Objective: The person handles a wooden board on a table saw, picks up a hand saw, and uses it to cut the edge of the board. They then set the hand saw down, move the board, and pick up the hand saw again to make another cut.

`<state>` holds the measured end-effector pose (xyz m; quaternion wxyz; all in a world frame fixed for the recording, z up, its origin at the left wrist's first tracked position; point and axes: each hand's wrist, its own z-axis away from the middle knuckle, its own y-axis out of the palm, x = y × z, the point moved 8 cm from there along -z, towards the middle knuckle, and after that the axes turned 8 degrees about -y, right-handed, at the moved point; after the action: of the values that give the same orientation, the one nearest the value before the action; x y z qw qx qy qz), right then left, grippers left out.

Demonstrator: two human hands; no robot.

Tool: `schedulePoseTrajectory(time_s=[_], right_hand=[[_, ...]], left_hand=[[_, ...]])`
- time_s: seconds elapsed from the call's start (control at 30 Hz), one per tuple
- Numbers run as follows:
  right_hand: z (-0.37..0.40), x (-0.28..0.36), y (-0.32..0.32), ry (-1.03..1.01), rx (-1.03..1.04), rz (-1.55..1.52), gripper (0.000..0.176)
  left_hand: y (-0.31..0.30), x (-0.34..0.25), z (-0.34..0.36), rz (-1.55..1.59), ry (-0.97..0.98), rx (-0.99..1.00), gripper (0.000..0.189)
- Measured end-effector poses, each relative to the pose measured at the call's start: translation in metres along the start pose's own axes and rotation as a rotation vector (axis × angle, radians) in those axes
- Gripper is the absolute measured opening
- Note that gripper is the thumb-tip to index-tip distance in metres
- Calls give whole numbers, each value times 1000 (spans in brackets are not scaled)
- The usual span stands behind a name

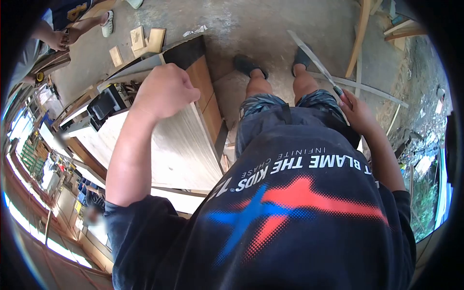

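Observation:
My left hand (166, 89) is curled into a loose fist, held up over the left-hand workbench. Its palm side is turned away, so anything inside the fingers is hidden. Below it lies a pale wooden board (181, 145), with brown wood panels (203, 82) along its edge. Out to the right, my right hand (356, 112) grips the dark handle of a handsaw (314, 58). The long, narrow metal blade points forward and a little left, over the floor near my right foot.
A black tool case (104, 106) rests on the bench at left. Small wood blocks (155, 39) lie beyond it. Long timber strips (359, 38) are on the right, near a silvery sheet (425, 111). Another person's hands (60, 40) show at upper left; a further person (94, 198) is lower left.

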<state>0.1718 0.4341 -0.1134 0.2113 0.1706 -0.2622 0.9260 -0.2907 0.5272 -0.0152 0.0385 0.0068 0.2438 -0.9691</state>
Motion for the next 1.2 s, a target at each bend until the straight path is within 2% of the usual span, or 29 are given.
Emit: schedulePoseTrajectory(time_s=[0.03,0.13,0.17,0.23,0.27,0.33,0.37,0.4,0.5,0.7,0.8,0.9,1.0,1.07,1.13,1.2], right_hand=[[0,2,-6,-19,-12,2,52],[-3,13,-28,-88,23,100,43],[-11,-9,-29,-208,-11,35,35],[-14,-10,-52,-239,-68,128,34],[-19,-14,-64,-349,-104,104,34],[-24,-13,-85,-309,-98,220,30],[-16,-3,-106,-346,-94,138,28],[-8,10,-124,-398,-118,96,29],[5,24,-165,-370,-70,122,44],[14,71,-203,-513,-93,239,44],[-7,86,-193,-627,-88,232,42],[-27,108,-183,-708,-95,200,41],[-37,142,-172,-806,-128,177,41],[-42,160,-162,-723,-85,114,43],[-73,156,-158,-667,-31,259,44],[-115,135,-154,-775,-6,188,46]], left_hand=[[-5,-9,7,-80,-2,-117,18],[5,-16,11,-195,-235,-168,20],[4,-21,16,-178,-276,-180,18],[-3,-32,28,-209,-348,-229,16],[4,-31,28,-167,-356,-286,15],[11,-22,34,-26,-390,-433,20],[13,-21,39,38,-428,-474,21],[14,-22,43,107,-451,-508,21],[9,-33,57,166,-544,-563,23],[11,-31,56,170,-575,-599,23],[8,-28,75,313,-527,-577,27],[19,-22,81,516,-457,-716,25],[48,-28,85,357,-264,-1203,28],[68,-44,84,498,-18,-1192,33],[75,-62,101,717,243,-1123,30],[89,-74,93,1001,125,-845,24]])
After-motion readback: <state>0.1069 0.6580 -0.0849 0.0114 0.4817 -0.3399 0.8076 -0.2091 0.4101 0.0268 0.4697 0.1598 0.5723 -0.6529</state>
